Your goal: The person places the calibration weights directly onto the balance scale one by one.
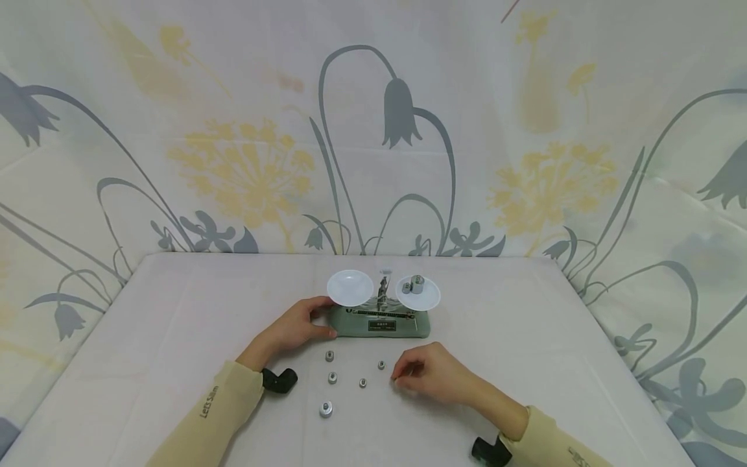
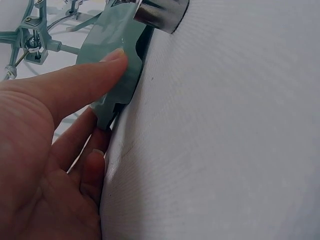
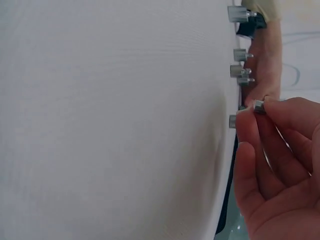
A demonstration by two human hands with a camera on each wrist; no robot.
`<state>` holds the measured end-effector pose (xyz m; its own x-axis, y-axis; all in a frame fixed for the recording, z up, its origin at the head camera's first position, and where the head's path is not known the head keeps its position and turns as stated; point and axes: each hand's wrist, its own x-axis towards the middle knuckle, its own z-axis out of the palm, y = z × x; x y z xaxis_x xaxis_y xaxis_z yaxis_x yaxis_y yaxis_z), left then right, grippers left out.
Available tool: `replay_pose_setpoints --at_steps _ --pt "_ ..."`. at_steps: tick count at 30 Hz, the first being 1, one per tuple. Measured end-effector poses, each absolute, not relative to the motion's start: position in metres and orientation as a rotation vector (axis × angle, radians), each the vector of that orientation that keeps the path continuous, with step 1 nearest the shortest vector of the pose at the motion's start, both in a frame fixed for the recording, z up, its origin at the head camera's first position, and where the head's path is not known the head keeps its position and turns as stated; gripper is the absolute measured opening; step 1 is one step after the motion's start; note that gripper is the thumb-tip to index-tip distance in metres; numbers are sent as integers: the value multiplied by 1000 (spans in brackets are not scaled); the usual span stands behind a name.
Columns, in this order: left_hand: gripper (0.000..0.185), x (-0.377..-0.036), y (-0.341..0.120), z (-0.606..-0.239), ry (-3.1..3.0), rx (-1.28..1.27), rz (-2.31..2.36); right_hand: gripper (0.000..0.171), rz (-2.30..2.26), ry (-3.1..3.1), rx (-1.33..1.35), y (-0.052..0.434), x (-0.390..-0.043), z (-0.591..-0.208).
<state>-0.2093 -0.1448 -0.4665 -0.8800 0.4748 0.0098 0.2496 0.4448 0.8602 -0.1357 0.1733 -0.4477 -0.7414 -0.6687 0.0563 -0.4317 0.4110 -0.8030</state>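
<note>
A green balance scale (image 1: pixel 379 322) stands mid-table. Its left white pan (image 1: pixel 350 287) is empty; the right pan (image 1: pixel 425 298) carries two metal weights (image 1: pixel 415 283). My left hand (image 1: pixel 328 318) grips the left end of the scale base (image 2: pixel 115 55), thumb on top and fingers against its edge. My right hand (image 1: pixel 398 376) is in front of the scale, just above the table. It pinches a small metal weight (image 3: pixel 258 106) between thumb and fingertips. Several loose weights (image 1: pixel 332 377) stand on the cloth between my hands, the largest one (image 1: pixel 325 408) nearest me.
The table (image 1: pixel 175 337) is covered with a white cloth. A floral curtain (image 1: pixel 245 168) hangs behind and at both sides. Black wrist-camera mounts (image 1: pixel 280 379) sit on both forearms. A shiny metal knob (image 2: pixel 160 12) projects near the scale base.
</note>
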Motion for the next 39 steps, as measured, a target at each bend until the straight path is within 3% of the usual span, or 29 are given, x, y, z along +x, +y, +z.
replay_pose_setpoints --at_steps 39 --pt "62 -211 -146 -472 2477 660 1411 8 -1331 2709 -916 206 -167 -386"
